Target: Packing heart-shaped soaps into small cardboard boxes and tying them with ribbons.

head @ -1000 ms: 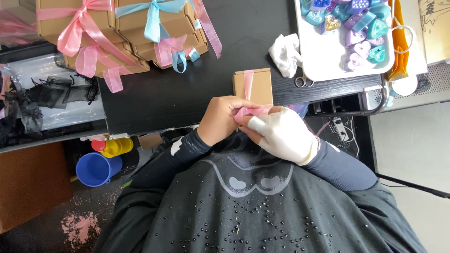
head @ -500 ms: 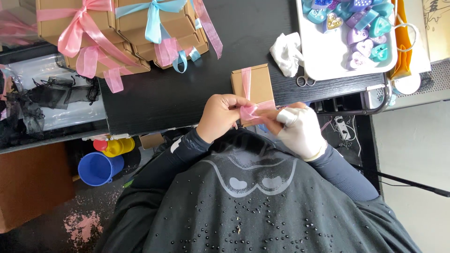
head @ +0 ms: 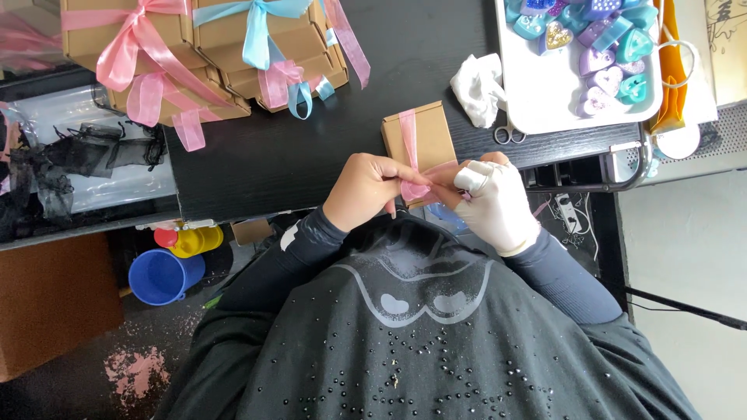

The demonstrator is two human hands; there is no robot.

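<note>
Starting at your left, a stack of ribbon-tied kraft boxes (head: 194, 54) sits at the far edge of the black table (head: 272, 155). Your bare left hand (head: 366, 190) is closed, pinching the pink ribbon (head: 416, 187) at the near end of the small kraft box (head: 420, 144), which lies at the table's front edge. Your gloved right hand (head: 494, 202) pinches the same ribbon from the other side. Beyond: a white cloth (head: 476, 87), small scissors (head: 508, 135), and a white tray (head: 529, 93) of coloured heart shapes.

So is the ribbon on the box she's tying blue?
No, the ribbon around the small brown box is pink, pinched between the left hand and gloved right hand.
</note>
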